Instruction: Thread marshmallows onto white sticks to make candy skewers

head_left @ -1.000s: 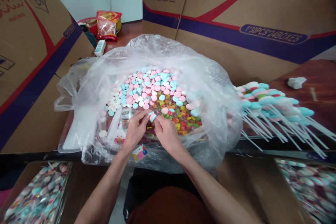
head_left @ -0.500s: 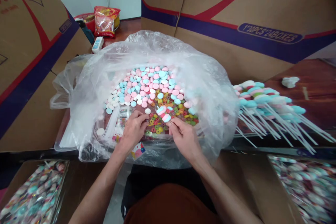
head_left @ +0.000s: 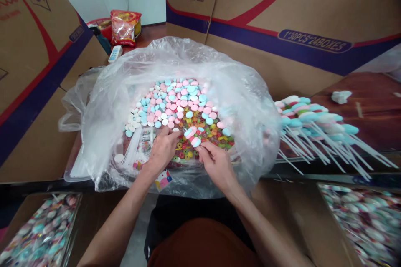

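Observation:
In my right hand a candy skewer is pinched between thumb and fingers. Pink, blue and white candies sit stacked along its top, over the loose pieces. My left hand is closed, thumb and fingers drawn together beside a white candy; whatever the fingertips hold is hidden. Beyond both hands lies a heap of pastel tablet candies. Small colourful ring candies spread under and around the skewer. White sticks lie to the left of my left hand.
A clear plastic bag surrounds the candies. Several assembled candy skewers are piled to the right. Large cardboard boxes stand behind and at the left. Boxes of wrapped candies sit below the table edge on both sides.
My left hand has moved slightly up to the white candy, now partly covering it. My right hand still holds the skewer, and the whole view has shifted a little.

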Available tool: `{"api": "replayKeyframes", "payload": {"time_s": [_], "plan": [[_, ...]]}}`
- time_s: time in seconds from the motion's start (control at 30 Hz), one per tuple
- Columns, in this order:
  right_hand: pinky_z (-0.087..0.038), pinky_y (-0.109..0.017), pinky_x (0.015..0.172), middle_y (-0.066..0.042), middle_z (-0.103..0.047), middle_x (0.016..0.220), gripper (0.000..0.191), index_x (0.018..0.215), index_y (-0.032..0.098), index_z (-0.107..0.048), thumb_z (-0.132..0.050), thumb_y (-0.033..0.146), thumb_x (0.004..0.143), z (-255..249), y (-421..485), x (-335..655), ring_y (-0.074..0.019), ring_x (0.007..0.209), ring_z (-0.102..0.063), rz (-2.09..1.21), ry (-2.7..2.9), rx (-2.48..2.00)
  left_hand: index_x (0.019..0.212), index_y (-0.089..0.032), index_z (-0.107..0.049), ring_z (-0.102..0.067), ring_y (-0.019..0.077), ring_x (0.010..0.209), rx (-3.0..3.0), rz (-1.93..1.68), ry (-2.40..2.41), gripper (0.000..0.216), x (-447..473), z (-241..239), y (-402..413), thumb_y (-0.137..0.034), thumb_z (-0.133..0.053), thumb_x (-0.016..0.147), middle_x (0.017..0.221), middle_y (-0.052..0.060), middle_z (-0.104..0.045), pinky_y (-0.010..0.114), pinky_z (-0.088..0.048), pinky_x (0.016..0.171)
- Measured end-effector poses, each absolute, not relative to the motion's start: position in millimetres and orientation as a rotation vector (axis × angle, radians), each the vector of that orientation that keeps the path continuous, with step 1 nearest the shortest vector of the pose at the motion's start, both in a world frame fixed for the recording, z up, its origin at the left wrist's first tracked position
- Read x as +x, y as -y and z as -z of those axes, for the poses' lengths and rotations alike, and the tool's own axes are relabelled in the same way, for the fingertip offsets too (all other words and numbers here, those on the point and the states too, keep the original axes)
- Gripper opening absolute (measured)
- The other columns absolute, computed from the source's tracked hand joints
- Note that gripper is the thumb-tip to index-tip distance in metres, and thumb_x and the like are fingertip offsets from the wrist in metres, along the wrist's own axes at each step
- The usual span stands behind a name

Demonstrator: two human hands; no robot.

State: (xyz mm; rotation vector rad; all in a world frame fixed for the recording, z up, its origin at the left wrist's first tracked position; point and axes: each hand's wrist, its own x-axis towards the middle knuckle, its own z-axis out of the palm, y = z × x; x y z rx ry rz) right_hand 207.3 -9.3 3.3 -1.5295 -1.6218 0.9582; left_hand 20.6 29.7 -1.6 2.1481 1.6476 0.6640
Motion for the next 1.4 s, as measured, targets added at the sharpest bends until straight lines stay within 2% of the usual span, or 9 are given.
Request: {"api": "replayKeyframes", "payload": {"time_s": [0.17,0.27,0.6,0.8,0.93,1.07,1.17,1.27,1.4], "plan": [[-0.035,-0.026,0.060,0.001,-0.056,0.058,0.032,0.066,0.021,-0.052,-0.046,0.037,0.093,-2.8,8.1,207.5,-0.0144,0.057,-0.052,-0.952,1.628,-1.529,0.105,-0.021,-0.072,-0.059,0.0192,0.088,2.073,-0.643,-1.634,0.027,20.0,-4.6,-34.4,-0.011,-0.058,0.084,0.094,0.005,-0.056,0.031,-0.050,0.082],[-0.035,-0.026,0.059,0.002,-0.056,0.058,0.031,0.067,0.021,-0.052,-0.047,0.037,0.093,-2.7,8.1,207.5,-0.0143,0.057,-0.052,-0.955,1.626,-1.529,0.096,-0.020,-0.072,-0.059,0.0188,0.085,2.021,-0.599,-1.629,0.021,20.5,-7.6,-37.8,-0.012,-0.063,0.080,0.090,0.004,-0.054,0.031,-0.051,0.081],[-0.035,-0.025,0.057,0.002,-0.052,0.057,0.033,0.064,0.022,-0.050,-0.047,0.037,0.094,-2.0,9.1,207.4,-0.0135,0.055,-0.049,-0.935,1.617,-1.514,0.083,-0.019,-0.066,-0.059,0.0198,0.089,2.066,-0.678,-1.632,0.010,23.5,-9.0,-36.8,-0.010,-0.063,0.081,0.090,0.005,-0.058,0.031,-0.049,0.079],[-0.035,-0.025,0.058,0.001,-0.054,0.058,0.032,0.066,0.021,-0.052,-0.046,0.037,0.094,-0.3,9.5,207.9,-0.0141,0.056,-0.050,-0.924,1.625,-1.528,0.080,-0.020,-0.060,-0.058,0.0248,0.095,2.324,-0.450,-1.589,0.008,28.7,-16.6,-35.5,-0.016,-0.066,0.083,0.091,0.007,-0.064,0.036,-0.046,0.083],[-0.035,-0.025,0.056,0.002,-0.054,0.057,0.033,0.065,0.021,-0.052,-0.047,0.037,0.094,0.3,9.7,208.2,-0.0139,0.055,-0.049,-0.932,1.614,-1.529,0.082,-0.021,-0.059,-0.060,0.0239,0.090,2.354,-0.370,-1.635,0.009,36.8,-16.9,-34.1,-0.012,-0.060,0.084,0.087,0.006,-0.065,0.035,-0.045,0.081],[-0.036,-0.024,0.055,0.002,-0.055,0.057,0.032,0.066,0.021,-0.053,-0.048,0.037,0.094,-1.6,9.7,208.9,-0.0137,0.054,-0.050,-0.937,1.600,-1.518,0.077,-0.021,-0.056,-0.060,0.0192,0.077,2.177,-0.570,-1.673,0.014,38.3,-11.7,-32.6,-0.008,-0.058,0.079,0.076,0.002,-0.062,0.029,-0.044,0.071],[-0.036,-0.024,0.055,0.002,-0.055,0.056,0.033,0.064,0.021,-0.053,-0.048,0.036,0.094,-4.4,10.6,209.1,-0.0130,0.053,-0.049,-0.956,1.608,-1.495,0.075,-0.021,-0.053,-0.058,0.0146,0.066,1.799,-0.873,-1.658,0.010,29.0,-8.0,-33.8,-0.014,-0.059,0.079,0.069,-0.002,-0.059,0.025,-0.043,0.064],[-0.036,-0.024,0.055,0.003,-0.054,0.055,0.033,0.064,0.021,-0.052,-0.048,0.035,0.094,-6.5,12.0,208.8,-0.0122,0.051,-0.048,-0.985,1.634,-1.463,0.079,-0.020,-0.054,-0.060,0.0127,0.065,1.455,-1.097,-1.575,0.010,16.5,-6.5,-35.9,-0.024,-0.063,0.079,0.072,-0.002,-0.061,0.024,-0.047,0.062],[-0.036,-0.024,0.055,0.003,-0.055,0.056,0.031,0.066,0.021,-0.054,-0.048,0.035,0.094,-7.3,13.4,208.0,-0.0125,0.052,-0.049,-0.985,1.648,-1.471,0.087,-0.019,-0.060,-0.063,0.0136,0.069,1.436,-1.103,-1.575,0.010,8.6,-4.5,-35.0,-0.025,-0.063,0.079,0.077,0.000,-0.067,0.024,-0.049,0.064]]}}
